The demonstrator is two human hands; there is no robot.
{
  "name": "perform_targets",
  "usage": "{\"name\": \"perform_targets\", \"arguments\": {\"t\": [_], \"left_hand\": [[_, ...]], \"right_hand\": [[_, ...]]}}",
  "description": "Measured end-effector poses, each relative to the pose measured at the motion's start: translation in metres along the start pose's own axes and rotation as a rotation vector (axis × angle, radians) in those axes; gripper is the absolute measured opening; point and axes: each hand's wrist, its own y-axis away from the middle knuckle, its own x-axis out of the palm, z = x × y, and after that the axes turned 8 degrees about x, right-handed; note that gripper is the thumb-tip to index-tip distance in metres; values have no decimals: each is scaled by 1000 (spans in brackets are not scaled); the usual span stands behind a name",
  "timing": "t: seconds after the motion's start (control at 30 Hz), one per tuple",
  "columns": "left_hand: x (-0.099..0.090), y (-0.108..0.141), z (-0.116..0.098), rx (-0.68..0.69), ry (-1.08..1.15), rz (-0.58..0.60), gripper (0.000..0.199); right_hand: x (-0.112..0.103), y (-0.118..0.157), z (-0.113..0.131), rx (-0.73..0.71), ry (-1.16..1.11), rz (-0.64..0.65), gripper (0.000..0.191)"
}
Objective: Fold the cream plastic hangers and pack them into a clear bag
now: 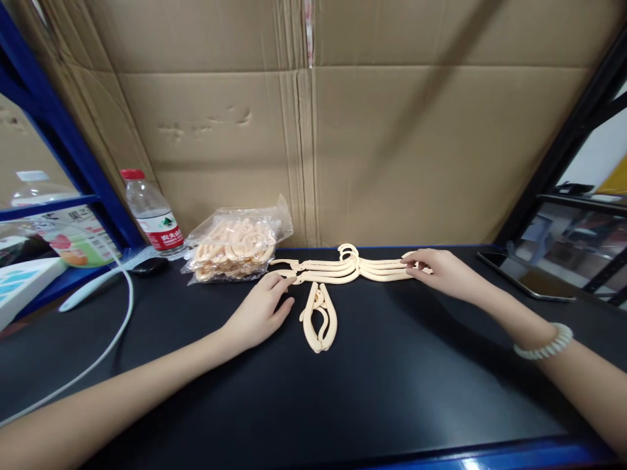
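Note:
Several cream plastic folding hangers (385, 269) lie unfolded and overlapping on the black table, their hooks pointing away from me. At their left ends, my left hand (259, 310) rests with its fingertips on the nearest hanger's arm and its thumb held apart. My right hand (443, 274) has its fingers curled over the hangers' right ends, hiding the tips there. Between my hands and closer to me lies a folded hanger (319, 320), its arms together in a narrow loop. A clear plastic bag (235, 241) behind my left hand is full of more folded hangers.
A red-capped water bottle (154, 215) stands at the back left, near a black mouse (151, 266) and a pale brush-like handle (91, 287). A white cable (128, 307) curves along the left. At right lies a dark tablet (522, 277). Cardboard (392, 150) walls the back.

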Motion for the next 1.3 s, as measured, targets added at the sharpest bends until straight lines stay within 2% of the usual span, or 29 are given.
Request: {"name": "perform_targets", "arguments": {"t": [0.07,0.2,0.47,0.7,0.87,0.97,1.07,1.3], "left_hand": [[3,-8,7,1,-45,1,36],[6,-18,15,4,-49,7,32],[5,-13,14,-4,20,-39,26],[1,-7,11,-103,57,-146,31],[-4,-3,6,-181,307,-338,35],[-4,-1,1,-137,403,-392,45],[-4,1,-3,-57,424,-391,56],[-7,3,-11,138,306,-305,73]], "right_hand": [[3,-2,-6,9,-26,19,23],[13,-1,-3,-4,-28,52,17],[25,-2,2,-18,-20,56,14],[17,-1,-4,38,20,-126,19],[5,-1,-8,49,34,-271,23],[2,-1,-5,50,23,-345,23],[4,1,2,30,-6,-351,21],[12,11,31,-67,6,-372,20]]}}
